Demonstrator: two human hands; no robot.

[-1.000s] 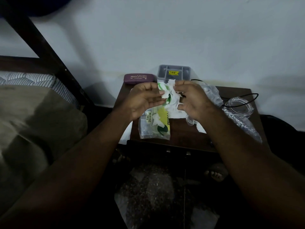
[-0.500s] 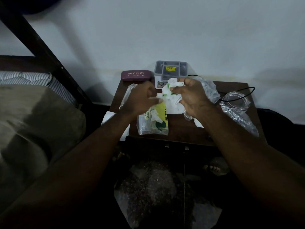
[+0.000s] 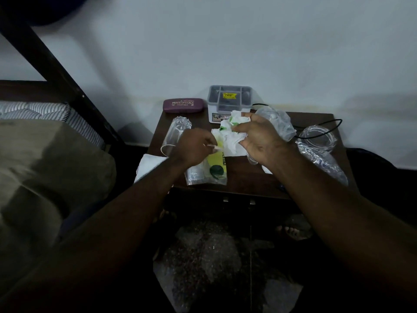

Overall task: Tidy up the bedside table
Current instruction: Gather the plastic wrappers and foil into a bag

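I see dark wooden desk [image 3: 248, 177] against white wall [image 3: 225, 41], frame centre; bed [image 3: 45, 154] at left. Crumpled white-green wrapper [image 3: 230, 134] at desk centre, gripped by my right hand [image 3: 261, 141]. Left hand [image 3: 194, 147] pinches small white scrap [image 3: 213, 147] above yellow packet [image 3: 214, 166]. Clear glass [image 3: 176, 136] lies tipped beside it.

- Bedside table [image 3: 252, 179]: dark wood, smooth, dull sheen.
- Drinking glass [image 3: 174, 136] at nine o'clock: clear, glossy glass.
- Spectacle case [image 3: 183, 105] at eleven o'clock: maroon, matt.
- Wrapper [image 3: 230, 134] at centre: crumpled white paper.
- Bags [image 3: 322, 163] at three o'clock: crinkled, shiny plastic.
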